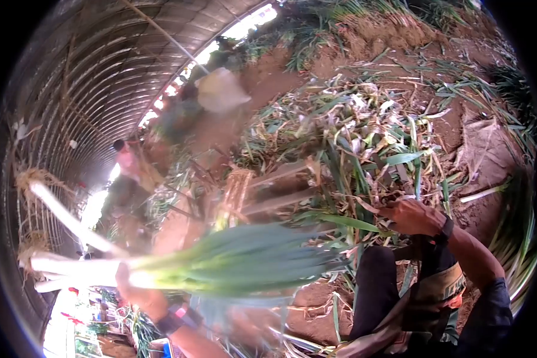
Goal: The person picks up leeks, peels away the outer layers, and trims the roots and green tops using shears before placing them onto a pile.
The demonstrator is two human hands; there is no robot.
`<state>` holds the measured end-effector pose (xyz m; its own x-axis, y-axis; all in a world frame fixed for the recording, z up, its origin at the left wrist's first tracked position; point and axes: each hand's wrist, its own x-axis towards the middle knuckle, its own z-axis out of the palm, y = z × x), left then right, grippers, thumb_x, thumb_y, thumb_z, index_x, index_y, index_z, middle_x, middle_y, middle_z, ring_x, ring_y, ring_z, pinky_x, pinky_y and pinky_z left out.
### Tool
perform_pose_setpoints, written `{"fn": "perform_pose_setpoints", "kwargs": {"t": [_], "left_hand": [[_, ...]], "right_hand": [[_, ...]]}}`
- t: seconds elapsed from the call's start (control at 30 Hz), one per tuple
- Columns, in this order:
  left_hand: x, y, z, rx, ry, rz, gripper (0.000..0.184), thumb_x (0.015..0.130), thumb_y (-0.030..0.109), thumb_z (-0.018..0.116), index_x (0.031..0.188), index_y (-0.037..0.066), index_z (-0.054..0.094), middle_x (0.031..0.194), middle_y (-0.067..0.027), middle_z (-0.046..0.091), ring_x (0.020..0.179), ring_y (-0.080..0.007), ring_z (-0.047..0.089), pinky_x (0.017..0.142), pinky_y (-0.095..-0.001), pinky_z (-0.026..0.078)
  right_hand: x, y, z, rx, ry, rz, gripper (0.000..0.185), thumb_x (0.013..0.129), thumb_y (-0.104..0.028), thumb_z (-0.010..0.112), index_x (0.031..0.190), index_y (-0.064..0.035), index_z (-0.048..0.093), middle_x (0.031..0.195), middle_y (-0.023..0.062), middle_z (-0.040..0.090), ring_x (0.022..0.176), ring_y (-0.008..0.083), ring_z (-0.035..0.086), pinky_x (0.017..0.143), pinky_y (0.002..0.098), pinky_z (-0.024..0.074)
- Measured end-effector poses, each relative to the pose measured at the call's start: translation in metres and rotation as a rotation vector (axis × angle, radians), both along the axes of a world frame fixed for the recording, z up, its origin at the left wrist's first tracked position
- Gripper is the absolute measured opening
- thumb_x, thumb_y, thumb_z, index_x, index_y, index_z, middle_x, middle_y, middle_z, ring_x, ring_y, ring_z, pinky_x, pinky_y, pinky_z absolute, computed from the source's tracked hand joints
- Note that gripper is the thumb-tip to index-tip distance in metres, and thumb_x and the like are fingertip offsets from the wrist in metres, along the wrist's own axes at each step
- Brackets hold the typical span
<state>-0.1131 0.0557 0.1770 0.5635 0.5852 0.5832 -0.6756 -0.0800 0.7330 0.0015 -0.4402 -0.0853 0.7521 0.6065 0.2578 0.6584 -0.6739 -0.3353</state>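
My left hand [140, 292] is wrapped round the white stalks of a bunch of long green onions [221, 259]. Their hairy roots point left and their green leaves, smeared by motion, stretch right. One white stalk [71, 215] slants up and away from the others. Over the litter in front of my knee, my right hand [414, 216] has its fingers curled together. A thin pale strip of leaf [367, 204] runs up to its fingertips; whether they grip it I cannot tell for sure. Both wrists wear dark bands.
Stripped leaves [352, 125] lie heaped on brown soil. More green onions [522, 238] lie at the right edge. A ribbed tunnel roof [95, 71] curves along the left. Another person [134, 164] is farther back, and a blurred pale object [222, 89] shows near the top.
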Motion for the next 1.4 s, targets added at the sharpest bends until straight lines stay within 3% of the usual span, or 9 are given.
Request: {"fn": "perform_pose_setpoints", "kwargs": {"t": [0.37, 0.47, 0.5, 0.57, 0.6, 0.73, 0.87, 1.07, 1.4], "left_hand": [[0.086, -0.096, 0.038, 0.676, 0.168, 0.448, 0.036, 0.073, 0.008, 0.077, 0.105, -0.006, 0.066, 0.092, -0.0121, 0.071, 0.078, -0.0192, 0.067, 0.074, -0.0336, 0.055], [0.127, -0.146, -0.02, 1.365, -0.015, 0.903, 0.024, 0.084, 0.029, 0.071, 0.101, 0.017, 0.059, 0.07, -0.0027, 0.061, 0.045, -0.0116, 0.054, 0.039, -0.0321, 0.039], [0.121, -0.165, -0.034, 1.799, -0.135, 1.363, 0.02, 0.088, 0.022, 0.066, 0.106, 0.014, 0.06, 0.073, -0.0024, 0.058, 0.043, -0.0103, 0.051, 0.037, -0.0299, 0.039], [0.113, -0.206, -0.079, 2.033, -0.17, 1.147, 0.019, 0.094, 0.016, 0.058, 0.111, 0.009, 0.061, 0.082, -0.0059, 0.059, 0.042, -0.0093, 0.051, 0.036, -0.0276, 0.041], [0.114, -0.227, -0.104, 1.75, -0.085, 0.513, 0.02, 0.095, 0.017, 0.057, 0.112, 0.008, 0.062, 0.088, -0.0096, 0.063, 0.043, -0.0096, 0.053, 0.037, -0.0274, 0.042], [0.068, -0.284, -0.196, 1.781, 0.128, -0.058, 0.032, 0.089, 0.013, 0.055, 0.12, 0.007, 0.057, 0.104, -0.0184, 0.06, 0.07, -0.0223, 0.067, 0.047, -0.0366, 0.05], [0.038, -0.312, -0.245, 1.745, 0.103, -0.25, 0.033, 0.089, 0.014, 0.056, 0.121, 0.006, 0.055, 0.106, -0.0206, 0.062, 0.076, -0.0259, 0.068, 0.059, -0.04, 0.053], [0.014, -0.325, -0.249, 1.864, 0.087, -0.216, 0.044, 0.088, 0.019, 0.055, 0.13, 0.005, 0.052, 0.115, -0.0203, 0.06, 0.091, -0.0355, 0.065, 0.074, -0.0431, 0.053], [0.014, -0.321, -0.246, 1.753, 0.439, -0.51, 0.082, 0.065, 0.032, 0.083, 0.135, 0.005, 0.05, 0.121, -0.0156, 0.06, 0.116, -0.0346, 0.056, 0.099, -0.0515, 0.042]], "right_hand": [[-0.041, -0.013, 0.077, 0.024, -0.007, -0.04, 0.045, 0.083, -0.012, 0.069, 0.127, -0.0092, 0.062, 0.104, 0.0135, 0.066, 0.086, 0.0369, 0.067, 0.07, 0.045, 0.0553], [-0.063, 0.001, 0.125, 0.073, -0.33, -0.001, 0.047, 0.08, -0.014, 0.073, 0.125, -0.0053, 0.062, 0.108, 0.0121, 0.067, 0.092, 0.0304, 0.068, 0.075, 0.0411, 0.0571], [-0.073, 0.005, 0.143, 0.086, -0.445, 0.027, 0.047, 0.079, -0.013, 0.073, 0.125, -0.0036, 0.063, 0.107, 0.0117, 0.066, 0.093, 0.0284, 0.068, 0.076, 0.0404, 0.0576], [-0.092, 0.011, 0.173, 0.099, -0.616, 0.06, 0.051, 0.075, -0.013, 0.075, 0.123, -0.0003, 0.064, 0.105, 0.0112, 0.065, 0.095, 0.0258, 0.067, 0.081, 0.0409, 0.0587], [-0.098, 0.009, 0.179, 0.103, -0.66, 0.091, 0.052, 0.073, -0.014, 0.076, 0.123, -0.0015, 0.065, 0.11, 0.0108, 0.065, 0.103, 0.0275, 0.065, 0.086, 0.0412, 0.058], [-0.108, -0.009, 0.177, -0.223, -0.641, 0.032, 0.066, 0.072, -0.026, 0.078, 0.131, -0.003, 0.06, 0.126, 0.0132, 0.061, 0.127, 0.0308, 0.053, 0.103, 0.0447, 0.049], [-0.1, -0.037, 0.141, -0.39, -0.289, 0.023, 0.081, 0.077, -0.042, 0.074, 0.143, -0.0028, 0.048, 0.134, 0.0172, 0.058, 0.13, 0.0334, 0.051, 0.108, 0.0432, 0.0445], [-0.099, -0.062, 0.087, -0.363, 0.072, 0.046, 0.095, 0.069, -0.032, 0.086, 0.147, -0.0027, 0.041, 0.139, 0.0185, 0.053, 0.13, 0.0352, 0.05, 0.105, 0.0474, 0.046], [-0.087, -0.085, 0.004, -0.236, -0.081, 0.112, 0.036, 0.085, -0.021, 0.064, 0.116, -0.004, 0.063, 0.107, 0.0108, 0.061, 0.103, 0.0263, 0.057, 0.092, 0.0409, 0.0467]]}}
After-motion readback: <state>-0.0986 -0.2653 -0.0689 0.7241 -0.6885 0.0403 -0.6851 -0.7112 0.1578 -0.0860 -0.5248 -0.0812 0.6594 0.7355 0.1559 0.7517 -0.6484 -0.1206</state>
